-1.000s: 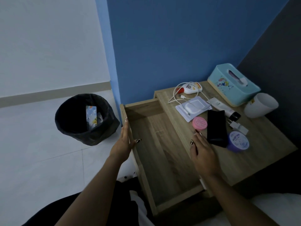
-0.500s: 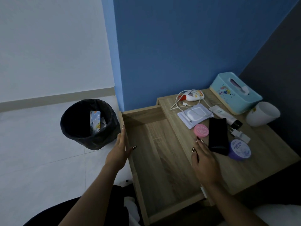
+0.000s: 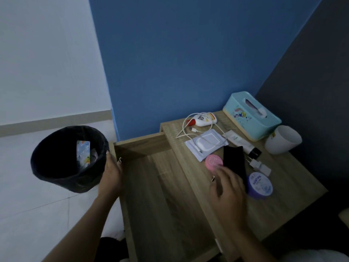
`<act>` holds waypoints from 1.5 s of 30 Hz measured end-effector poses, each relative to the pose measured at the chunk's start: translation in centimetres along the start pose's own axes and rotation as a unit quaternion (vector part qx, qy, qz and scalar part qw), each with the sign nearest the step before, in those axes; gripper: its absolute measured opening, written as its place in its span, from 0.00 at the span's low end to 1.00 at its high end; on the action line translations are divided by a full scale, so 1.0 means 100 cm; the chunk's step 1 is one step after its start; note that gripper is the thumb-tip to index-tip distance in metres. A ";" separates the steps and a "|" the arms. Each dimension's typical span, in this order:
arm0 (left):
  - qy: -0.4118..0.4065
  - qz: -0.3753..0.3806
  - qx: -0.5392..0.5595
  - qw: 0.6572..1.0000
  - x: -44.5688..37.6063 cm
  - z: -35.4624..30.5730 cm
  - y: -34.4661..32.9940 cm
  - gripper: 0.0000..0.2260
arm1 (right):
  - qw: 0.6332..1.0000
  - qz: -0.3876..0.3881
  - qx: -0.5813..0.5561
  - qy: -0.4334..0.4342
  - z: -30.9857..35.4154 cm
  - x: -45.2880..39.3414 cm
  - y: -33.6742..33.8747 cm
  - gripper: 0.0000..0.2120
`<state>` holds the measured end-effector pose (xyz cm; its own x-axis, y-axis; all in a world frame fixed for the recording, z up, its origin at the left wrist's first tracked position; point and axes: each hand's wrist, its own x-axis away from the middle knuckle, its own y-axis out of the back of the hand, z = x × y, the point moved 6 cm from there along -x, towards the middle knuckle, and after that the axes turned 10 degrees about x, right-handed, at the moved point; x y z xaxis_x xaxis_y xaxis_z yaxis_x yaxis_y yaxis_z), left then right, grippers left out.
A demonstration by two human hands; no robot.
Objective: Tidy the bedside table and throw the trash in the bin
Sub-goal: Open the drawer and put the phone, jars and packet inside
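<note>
Head view: right hand (image 3: 227,188) hovered low over the counter (image 3: 294,195), fingers loosely curled, grasping nothing; whether the fingertips touched the pink round tin (image 3: 213,161) was hard to tell from blur. Tin sat just far-left of that hand, black phone (image 3: 235,163) just beside the fingers on the right, purple jar (image 3: 261,185) right of the hand. Left hand (image 3: 112,172) rested on the left rim of the open drawer (image 3: 160,195), fingers straight, released, holding nothing. Bin (image 3: 66,159) stood on the floor just left of that hand, nearly touching it, with a printed wrapper (image 3: 83,154) inside.

Versus 0.5 s earlier: right hand had moved farther in, now covering the phone's near-left corner and reaching the tin's near edge; before it sat short of both. Left hand slid farther along the drawer rim. Items on the counter unchanged.

Orientation: phone lay flat, long axis near-to-far, slightly tilted right toward the near end. White tube (image 3: 240,143) lay flat, diagonal, dark cap toward near-right. Lotion bottle (image 3: 203,119) lay on its side, long axis left-right, red cap pointing left. Wipes pack (image 3: 205,144) flat with white cable (image 3: 188,129) looped across it. Tissue box (image 3: 251,118) at the far edge, long axis diagonal, white cup (image 3: 283,139) tipped on its side, mouth facing far-left. White plug (image 3: 259,166) lay between phone and cup.
</note>
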<state>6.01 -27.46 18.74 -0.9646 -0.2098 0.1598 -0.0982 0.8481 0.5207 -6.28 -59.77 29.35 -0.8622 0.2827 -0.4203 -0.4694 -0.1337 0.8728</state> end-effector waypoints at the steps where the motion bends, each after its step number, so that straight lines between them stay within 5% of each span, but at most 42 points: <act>1: 0.008 0.000 -0.001 1.000 0.001 0.000 -0.001 0.27 | 1.000 -0.002 0.014 -0.021 -0.006 -0.011 0.004 0.16; 7: 0.037 0.010 -0.019 0.999 -0.003 0.007 0.001 0.27 | 0.976 0.137 0.111 -0.128 -0.034 -0.058 -0.006 0.36; 12: 0.044 0.013 -0.018 0.999 0.000 0.003 0.001 0.27 | 0.949 0.218 0.167 -0.153 -0.043 -0.057 -0.023 0.43; 29: 0.050 0.013 -0.016 0.999 0.005 -0.005 0.005 0.27 | 0.955 0.212 0.141 -0.152 -0.045 -0.065 -0.017 0.53; 34: 0.046 0.009 -0.014 0.999 0.006 -0.008 0.006 0.27 | 0.954 0.214 0.129 -0.164 -0.049 -0.071 -0.008 0.49; 37: 0.049 0.009 -0.014 0.999 0.007 -0.009 0.007 0.27 | 0.969 0.152 0.118 -0.156 -0.048 -0.077 0.000 0.46; 45: 0.045 0.019 0.005 0.999 0.008 -0.009 0.007 0.27 | 0.993 0.115 -0.001 -0.014 0.070 -0.061 0.012 0.40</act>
<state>5.36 -27.43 20.00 -0.9419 -0.2193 0.2546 -0.0641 0.8610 0.5045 -0.24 -55.05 34.71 -0.9409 0.2715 -0.2024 -0.2610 -0.2003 0.9443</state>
